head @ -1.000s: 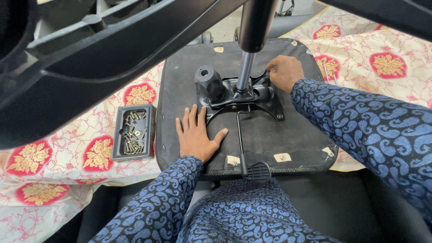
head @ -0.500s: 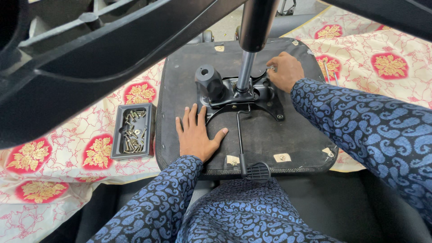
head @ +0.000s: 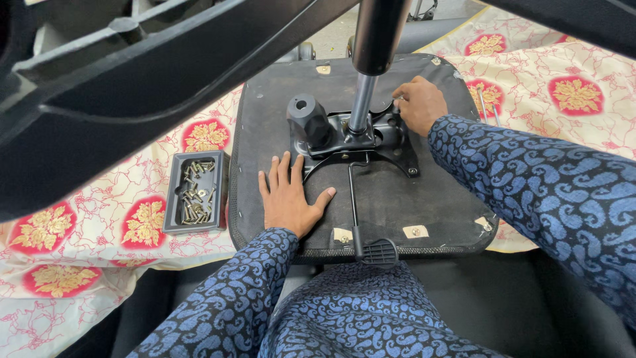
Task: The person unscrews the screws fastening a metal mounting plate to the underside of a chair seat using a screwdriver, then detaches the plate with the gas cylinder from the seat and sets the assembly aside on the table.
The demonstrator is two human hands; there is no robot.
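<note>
Two hands on an upturned chair seat (head: 397, 199), left hand (head: 289, 199) flat and open, right hand (head: 419, 105) curled at the tilt mechanism (head: 358, 136), grip unclear, screw tray (head: 195, 192) beside.

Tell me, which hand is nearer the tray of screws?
Left. The left hand lies flat on the seat underside just right of the tray of screws; the right hand is far across.

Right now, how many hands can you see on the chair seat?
2. The left hand lies flat on the black seat underside; the right hand is at the metal mechanism.
</note>
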